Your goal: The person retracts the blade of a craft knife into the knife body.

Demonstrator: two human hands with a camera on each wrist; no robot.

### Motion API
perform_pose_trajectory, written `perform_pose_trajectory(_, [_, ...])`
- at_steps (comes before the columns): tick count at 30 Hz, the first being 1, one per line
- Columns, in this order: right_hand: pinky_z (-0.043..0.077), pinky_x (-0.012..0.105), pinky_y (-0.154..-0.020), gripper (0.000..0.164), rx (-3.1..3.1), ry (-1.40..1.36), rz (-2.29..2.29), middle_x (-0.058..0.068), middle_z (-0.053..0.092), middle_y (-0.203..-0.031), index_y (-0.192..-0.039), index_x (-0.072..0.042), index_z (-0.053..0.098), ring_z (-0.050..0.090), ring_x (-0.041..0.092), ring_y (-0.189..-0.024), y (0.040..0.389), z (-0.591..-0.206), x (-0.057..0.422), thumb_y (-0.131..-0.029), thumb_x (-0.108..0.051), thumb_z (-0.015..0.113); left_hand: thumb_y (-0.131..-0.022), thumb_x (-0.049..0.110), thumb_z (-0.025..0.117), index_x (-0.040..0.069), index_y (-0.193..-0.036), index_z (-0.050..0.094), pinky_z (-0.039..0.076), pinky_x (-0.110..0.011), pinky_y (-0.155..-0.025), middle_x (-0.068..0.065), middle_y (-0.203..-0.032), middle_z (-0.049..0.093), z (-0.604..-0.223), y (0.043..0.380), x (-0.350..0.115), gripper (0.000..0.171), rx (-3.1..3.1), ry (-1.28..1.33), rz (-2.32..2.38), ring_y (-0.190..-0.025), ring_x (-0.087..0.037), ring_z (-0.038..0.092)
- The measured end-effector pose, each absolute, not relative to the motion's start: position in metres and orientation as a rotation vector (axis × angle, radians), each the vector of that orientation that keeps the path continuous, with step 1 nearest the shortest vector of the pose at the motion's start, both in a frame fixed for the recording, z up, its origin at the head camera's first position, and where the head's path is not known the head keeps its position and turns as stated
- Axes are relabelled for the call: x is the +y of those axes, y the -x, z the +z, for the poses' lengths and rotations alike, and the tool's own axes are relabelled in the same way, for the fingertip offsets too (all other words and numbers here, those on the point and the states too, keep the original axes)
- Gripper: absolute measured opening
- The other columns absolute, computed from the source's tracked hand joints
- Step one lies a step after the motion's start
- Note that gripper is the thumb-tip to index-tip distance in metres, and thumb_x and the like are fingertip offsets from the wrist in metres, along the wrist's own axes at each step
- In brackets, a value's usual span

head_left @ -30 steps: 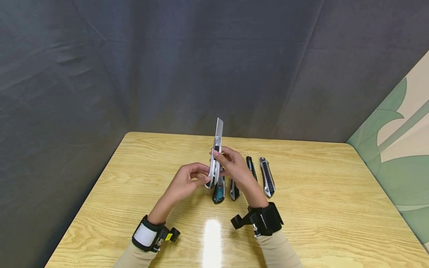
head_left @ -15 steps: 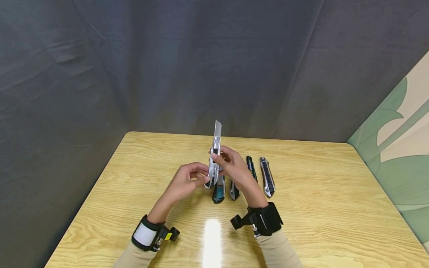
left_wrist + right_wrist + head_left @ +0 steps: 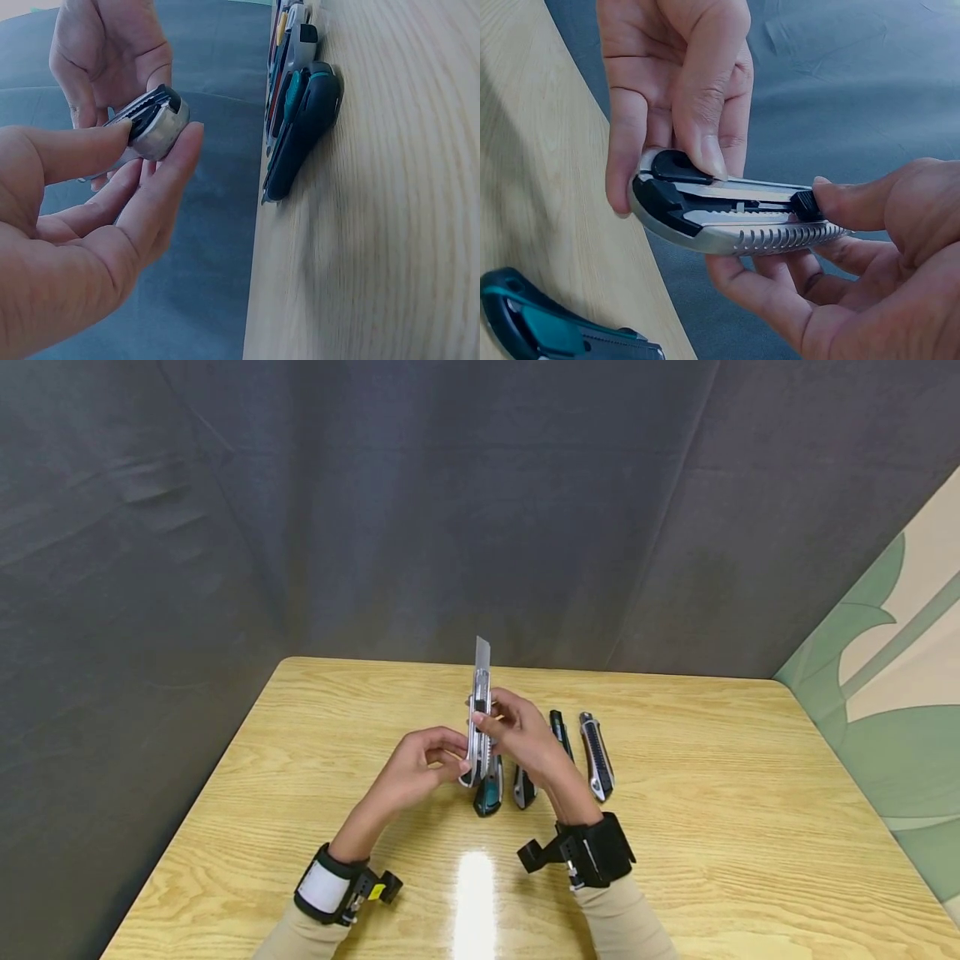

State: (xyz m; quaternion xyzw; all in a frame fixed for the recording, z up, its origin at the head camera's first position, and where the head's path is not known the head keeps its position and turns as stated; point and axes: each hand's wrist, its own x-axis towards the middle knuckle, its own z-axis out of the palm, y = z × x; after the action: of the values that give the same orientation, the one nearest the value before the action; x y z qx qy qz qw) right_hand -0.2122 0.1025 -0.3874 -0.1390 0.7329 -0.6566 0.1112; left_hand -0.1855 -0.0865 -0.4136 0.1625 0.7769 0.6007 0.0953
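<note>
A silver snap-off utility knife is held up above the table, its blade out and pointing away from me. My left hand pinches the butt end between thumb and fingers. My right hand grips the middle of the handle. In the right wrist view its thumb presses on the black slider, with the fingers under the ribbed metal body. The left wrist view shows the rounded butt between the left thumb and index finger. Just below lies a teal and black utility knife.
More utility knives lie in a row on the wooden table: a silver and black one partly under the right hand, a slim black one, and a grey and black one at the right. A dark curtain hangs behind.
The right thumb and the black slider have moved down along the handle, and less blade sticks out. The knife stands slightly more upright. The left hand keeps its hold on the butt.
</note>
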Motion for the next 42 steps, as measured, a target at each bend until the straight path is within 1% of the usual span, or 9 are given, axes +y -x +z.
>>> perform_pose_trajectory(5, [0.058, 0.049, -0.068, 0.032, 2.150, 0.395, -1.944, 0.014, 0.053, -0.099, -0.122, -0.007, 0.055, 0.054, 0.028, -0.082, 0.211, -0.385, 0.101, -0.095, -0.025, 0.056, -0.086, 0.003, 0.064, -0.002, -0.108, 0.062, 0.056, -0.056, -0.078, -0.022, -0.104, 0.065, -0.389, 0.174, -0.086, 0.023, 2.305, -0.493, 1.765, -0.086, -0.029, 0.062])
perform_pose_trajectory(7, [0.058, 0.048, -0.069, 0.033, 2.177, 0.376, -1.929, 0.014, 0.054, -0.100, -0.121, -0.011, 0.056, 0.056, 0.027, -0.084, 0.210, -0.385, 0.100, -0.094, -0.030, 0.057, -0.086, 0.002, 0.063, -0.005, -0.109, 0.061, 0.056, -0.054, -0.078, -0.024, -0.104, 0.064, -0.378, 0.170, -0.086, 0.024, 2.323, -0.484, 1.749, -0.088, -0.033, 0.061])
perform_pose_trajectory(12, [0.060, 0.047, -0.072, 0.037, 2.204, 0.347, -1.855, 0.014, 0.061, -0.108, -0.119, -0.015, 0.060, 0.062, 0.024, -0.089, 0.210, -0.387, 0.097, -0.095, -0.042, 0.050, -0.086, 0.004, 0.064, -0.004, -0.109, 0.062, 0.056, -0.041, -0.077, -0.023, -0.102, 0.064, -0.376, 0.171, -0.086, 0.024, 2.376, -0.452, 1.756, -0.088, -0.032, 0.061])
perform_pose_trajectory(18, [0.062, 0.045, -0.069, 0.047, 2.236, 0.314, -1.852, 0.013, 0.064, -0.104, -0.114, -0.011, 0.063, 0.063, 0.024, -0.086, 0.209, -0.389, 0.094, -0.095, -0.051, 0.046, -0.086, 0.003, 0.065, -0.004, -0.108, 0.062, 0.054, -0.046, -0.080, -0.023, -0.100, 0.064, -0.377, 0.171, -0.086, 0.024, 2.389, -0.459, 1.773, -0.087, -0.032, 0.061])
perform_pose_trajectory(21, [0.060, 0.047, -0.070, 0.045, 2.252, 0.330, -1.866, 0.012, 0.063, -0.100, -0.111, -0.010, 0.063, 0.061, 0.023, -0.085, 0.208, -0.389, 0.094, -0.095, -0.049, 0.047, -0.085, 0.002, 0.065, -0.005, -0.108, 0.062, 0.055, -0.046, -0.080, -0.024, -0.100, 0.065, -0.377, 0.172, -0.085, 0.024, 2.381, -0.476, 1.778, -0.087, -0.032, 0.061])
perform_pose_trajectory(28, [0.054, 0.054, -0.073, 0.037, 2.209, 0.389, -1.889, 0.012, 0.052, -0.091, -0.112, -0.004, 0.059, 0.053, 0.025, -0.080, 0.209, -0.389, 0.092, -0.097, -0.036, 0.050, -0.084, 0.001, 0.065, -0.006, -0.109, 0.060, 0.056, -0.037, -0.078, -0.025, -0.102, 0.064, -0.378, 0.174, -0.086, 0.026, 2.332, -0.448, 1.803, -0.088, -0.032, 0.061])
perform_pose_trajectory(35, [0.053, 0.057, -0.075, 0.033, 2.180, 0.399, -1.871, 0.015, 0.049, -0.090, -0.115, 0.003, 0.055, 0.051, 0.031, -0.081, 0.200, -0.372, 0.090, -0.098, -0.024, 0.050, -0.084, 0.001, 0.066, -0.006, -0.109, 0.060, 0.057, -0.036, -0.079, -0.024, -0.103, 0.064, -0.382, 0.175, -0.089, 0.027, 2.312, -0.444, 1.809, -0.089, -0.031, 0.062])
perform_pose_trajectory(38, [0.055, 0.050, -0.073, 0.031, 2.211, 0.401, -1.842, 0.016, 0.050, -0.093, -0.118, 0.003, 0.054, 0.051, 0.032, -0.083, 0.194, -0.364, 0.089, -0.098, -0.020, 0.049, -0.084, 0.002, 0.066, -0.005, -0.110, 0.061, 0.057, -0.036, -0.079, -0.023, -0.104, 0.064, -0.383, 0.175, -0.090, 0.027, 2.313, -0.447, 1.805, -0.090, -0.031, 0.061])
perform_pose_trajectory(42, [0.052, 0.035, -0.067, 0.032, 2.210, 0.407, -1.831, 0.015, 0.052, -0.099, -0.122, 0.001, 0.053, 0.051, 0.029, -0.087, 0.197, -0.371, 0.090, -0.097, -0.019, 0.052, -0.084, 0.002, 0.065, -0.005, -0.109, 0.061, 0.056, -0.036, -0.079, -0.023, -0.103, 0.064, -0.382, 0.175, -0.090, 0.026, 2.322, -0.445, 1.805, -0.089, -0.031, 0.061])
